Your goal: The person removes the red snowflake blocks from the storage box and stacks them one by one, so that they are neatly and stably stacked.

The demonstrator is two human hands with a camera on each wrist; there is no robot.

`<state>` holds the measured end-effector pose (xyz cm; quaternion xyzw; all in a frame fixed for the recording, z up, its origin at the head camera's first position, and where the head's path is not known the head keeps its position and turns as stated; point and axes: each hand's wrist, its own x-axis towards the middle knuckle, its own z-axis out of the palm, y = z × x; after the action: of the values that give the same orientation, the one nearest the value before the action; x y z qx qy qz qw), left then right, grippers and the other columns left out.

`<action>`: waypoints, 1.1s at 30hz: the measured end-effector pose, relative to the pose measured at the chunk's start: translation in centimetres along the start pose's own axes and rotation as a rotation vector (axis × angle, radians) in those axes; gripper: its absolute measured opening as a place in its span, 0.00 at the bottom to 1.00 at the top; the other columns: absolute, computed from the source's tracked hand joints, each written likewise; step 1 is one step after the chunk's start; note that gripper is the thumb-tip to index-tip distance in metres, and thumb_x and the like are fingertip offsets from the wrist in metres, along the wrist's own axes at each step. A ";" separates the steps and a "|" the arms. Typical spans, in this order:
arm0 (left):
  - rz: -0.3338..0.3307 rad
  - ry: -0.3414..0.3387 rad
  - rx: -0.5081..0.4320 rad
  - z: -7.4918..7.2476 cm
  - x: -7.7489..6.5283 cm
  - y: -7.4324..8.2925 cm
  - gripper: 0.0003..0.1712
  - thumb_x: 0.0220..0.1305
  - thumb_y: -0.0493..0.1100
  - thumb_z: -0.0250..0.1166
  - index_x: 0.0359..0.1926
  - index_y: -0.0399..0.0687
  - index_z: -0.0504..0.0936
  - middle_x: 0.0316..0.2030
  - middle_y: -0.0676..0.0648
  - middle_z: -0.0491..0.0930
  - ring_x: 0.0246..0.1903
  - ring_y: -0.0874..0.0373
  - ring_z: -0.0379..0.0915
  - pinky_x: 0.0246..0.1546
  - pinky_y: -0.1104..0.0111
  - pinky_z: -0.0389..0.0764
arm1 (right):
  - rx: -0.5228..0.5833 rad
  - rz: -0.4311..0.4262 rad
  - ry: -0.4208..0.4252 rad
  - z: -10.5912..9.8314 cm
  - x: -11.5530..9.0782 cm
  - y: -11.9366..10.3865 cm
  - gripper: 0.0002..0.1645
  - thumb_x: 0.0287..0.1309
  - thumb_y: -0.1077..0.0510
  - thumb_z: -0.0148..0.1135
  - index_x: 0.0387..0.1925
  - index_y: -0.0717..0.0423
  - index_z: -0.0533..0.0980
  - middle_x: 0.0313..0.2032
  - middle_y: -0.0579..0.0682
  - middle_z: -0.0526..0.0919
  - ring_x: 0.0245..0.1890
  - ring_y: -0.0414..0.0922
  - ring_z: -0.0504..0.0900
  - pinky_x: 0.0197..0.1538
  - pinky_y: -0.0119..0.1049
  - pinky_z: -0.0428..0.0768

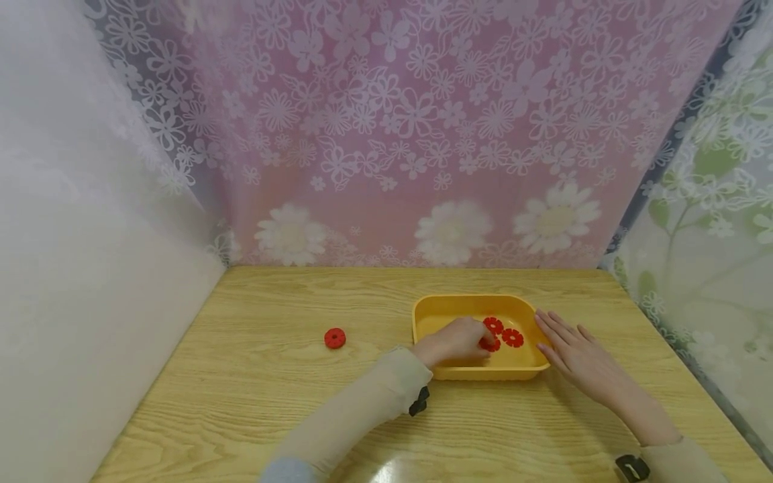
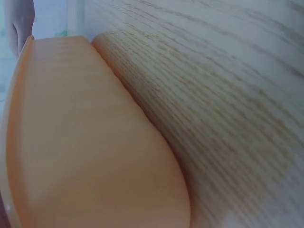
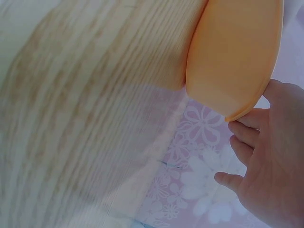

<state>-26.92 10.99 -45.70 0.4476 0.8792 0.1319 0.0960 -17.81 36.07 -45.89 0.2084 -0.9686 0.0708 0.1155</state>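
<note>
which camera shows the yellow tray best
The head view: it looks into the yellow tray, showing its floor, most of its rim and the red pieces inside, though the left hand hides part. The left wrist view shows mainly its outer wall; the right wrist view, part of its outside, with the right hand at its rim.

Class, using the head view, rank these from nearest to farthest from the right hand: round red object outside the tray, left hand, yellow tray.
1. Yellow tray: its right end meets the right hand.
2. Left hand: reaching into the tray.
3. Round red object: left of the tray.
</note>
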 end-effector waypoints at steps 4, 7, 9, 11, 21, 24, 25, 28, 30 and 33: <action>0.001 -0.002 0.002 -0.4 -0.4 -0.1 0.14 0.68 0.45 0.69 0.53 0.52 0.88 0.48 0.57 0.86 0.48 0.68 0.79 0.52 0.82 0.74 | 0.010 0.007 -0.011 0.1 0.0 0.0 0.37 0.75 0.50 0.55 0.77 0.60 0.58 0.75 0.61 0.62 0.76 0.57 0.58 0.76 0.62 0.50; -0.001 0.012 -0.001 -0.8 -0.5 -0.1 0.12 0.68 0.43 0.69 0.51 0.52 0.88 0.46 0.57 0.86 0.45 0.68 0.80 0.48 0.82 0.75 | 0.012 0.008 -0.013 0.0 -0.1 0.0 0.37 0.75 0.51 0.55 0.77 0.61 0.58 0.75 0.61 0.61 0.76 0.57 0.57 0.77 0.61 0.47; 0.004 0.028 -0.001 -0.9 -0.4 0.0 0.11 0.69 0.42 0.68 0.50 0.51 0.88 0.45 0.56 0.86 0.43 0.67 0.80 0.46 0.82 0.76 | 0.012 0.010 -0.017 -0.1 -0.1 0.0 0.37 0.75 0.51 0.55 0.77 0.61 0.58 0.75 0.61 0.61 0.76 0.57 0.57 0.77 0.61 0.47; 0.020 0.041 0.014 -0.9 -0.1 0.0 0.11 0.69 0.43 0.68 0.50 0.50 0.87 0.44 0.55 0.86 0.41 0.67 0.79 0.44 0.81 0.76 | 0.011 0.015 -0.028 -0.2 -0.1 0.0 0.37 0.75 0.50 0.54 0.77 0.61 0.58 0.75 0.61 0.61 0.76 0.58 0.58 0.77 0.62 0.48; 0.045 -0.003 0.089 -0.1 0.7 0.3 0.14 0.69 0.43 0.68 0.54 0.51 0.87 0.47 0.57 0.86 0.42 0.68 0.77 0.49 0.82 0.74 | 0.006 0.021 -0.039 0.0 -0.1 0.1 0.37 0.75 0.49 0.54 0.77 0.60 0.57 0.75 0.60 0.61 0.76 0.58 0.58 0.76 0.63 0.49; 0.055 0.021 0.116 0.0 0.9 0.3 0.13 0.67 0.41 0.69 0.52 0.50 0.87 0.46 0.55 0.86 0.42 0.66 0.77 0.48 0.81 0.75 | 0.003 0.018 -0.028 0.1 -0.1 0.1 0.37 0.75 0.49 0.54 0.77 0.60 0.58 0.75 0.60 0.62 0.76 0.58 0.58 0.76 0.62 0.49; 0.053 0.028 0.127 0.1 0.9 0.3 0.14 0.67 0.41 0.70 0.52 0.50 0.87 0.46 0.55 0.86 0.43 0.66 0.78 0.48 0.81 0.75 | 0.004 0.018 -0.028 0.1 -0.1 0.1 0.37 0.75 0.49 0.54 0.77 0.60 0.58 0.75 0.60 0.62 0.76 0.58 0.58 0.76 0.62 0.49; 0.039 0.034 0.150 0.2 1.1 0.1 0.15 0.65 0.42 0.71 0.52 0.51 0.87 0.47 0.56 0.85 0.44 0.66 0.78 0.49 0.81 0.75 | 0.008 0.016 -0.032 0.2 -0.1 0.1 0.38 0.75 0.49 0.54 0.77 0.60 0.58 0.75 0.60 0.61 0.76 0.58 0.58 0.76 0.63 0.49; 0.034 0.032 0.158 0.3 1.2 0.0 0.15 0.64 0.43 0.73 0.52 0.52 0.88 0.46 0.56 0.85 0.43 0.66 0.78 0.48 0.81 0.75 | 0.011 0.016 -0.033 0.2 0.0 0.1 0.38 0.75 0.49 0.54 0.77 0.60 0.58 0.75 0.60 0.61 0.76 0.58 0.58 0.76 0.63 0.50; 0.032 0.032 0.153 0.4 1.3 -0.1 0.15 0.62 0.43 0.74 0.50 0.52 0.88 0.44 0.57 0.86 0.41 0.67 0.77 0.46 0.82 0.75 | 0.018 0.019 -0.035 0.2 0.0 0.1 0.38 0.75 0.49 0.54 0.78 0.60 0.57 0.75 0.60 0.61 0.76 0.57 0.57 0.76 0.63 0.49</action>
<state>-27.67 12.02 -46.15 0.4655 0.8808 0.0730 0.0454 -17.87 36.17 -46.06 0.2016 -0.9717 0.0769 0.0960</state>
